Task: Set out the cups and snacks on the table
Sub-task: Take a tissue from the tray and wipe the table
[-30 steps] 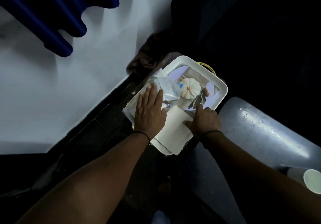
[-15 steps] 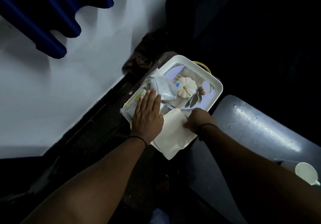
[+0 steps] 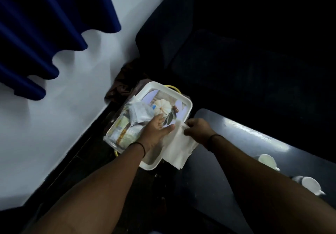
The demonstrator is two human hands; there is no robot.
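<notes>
A white tray (image 3: 188, 101) with a pumpkin picture printed on its floor sits low on a dark surface. Clear snack packets (image 3: 139, 113) and a greenish packet (image 3: 125, 133) lie in its left half. My left hand (image 3: 154, 130) rests flat with straight fingers on the tray floor beside the packets. My right hand (image 3: 195, 128) pinches the upper corner of a white napkin (image 3: 179, 148) that hangs over the tray's right rim. Two white cups (image 3: 266, 161) (image 3: 311, 185) stand on the dark table at the right.
The dark glossy table (image 3: 236, 133) reaches to the right of the tray. A dark armchair (image 3: 227, 61) stands behind it. A white wall (image 3: 63, 115) and a blue curtain (image 3: 45, 33) fill the left side. A brown cloth (image 3: 123, 86) lies behind the tray.
My left hand slid right, off the packets onto the tray floor. My right hand pulled the napkin rightward, partly off the tray. The view shifted, bringing a second cup into sight.
</notes>
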